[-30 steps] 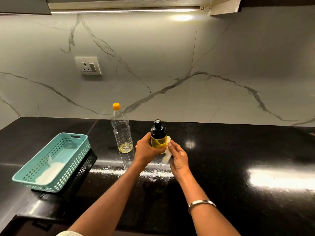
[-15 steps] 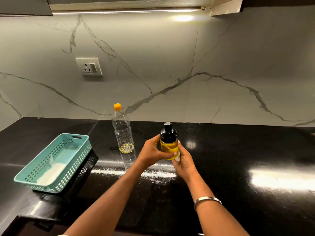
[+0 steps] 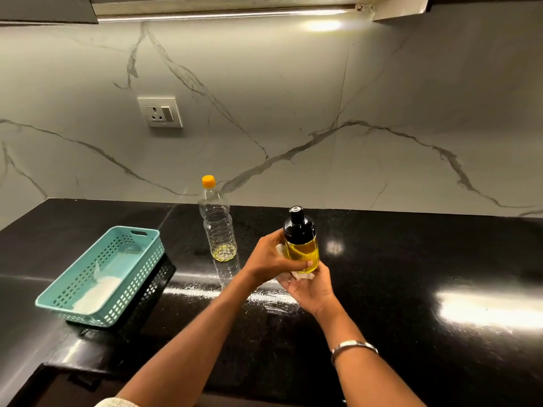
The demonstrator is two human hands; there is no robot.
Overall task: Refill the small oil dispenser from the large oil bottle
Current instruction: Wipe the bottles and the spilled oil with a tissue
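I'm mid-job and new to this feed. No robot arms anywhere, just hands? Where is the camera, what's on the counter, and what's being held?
There is no machine here: a person works with bare hands, and the one camera sits on their head, looking forward and down. The left hand grips the small oil dispenser, which has a black top and yellow oil inside, holding it upright above the black counter. The right hand cups it from below with a white tissue under its base. Behind and to the left stands the large oil bottle, orange cap on, with only a little oil at the bottom. Further left sits a teal basket with something white inside.
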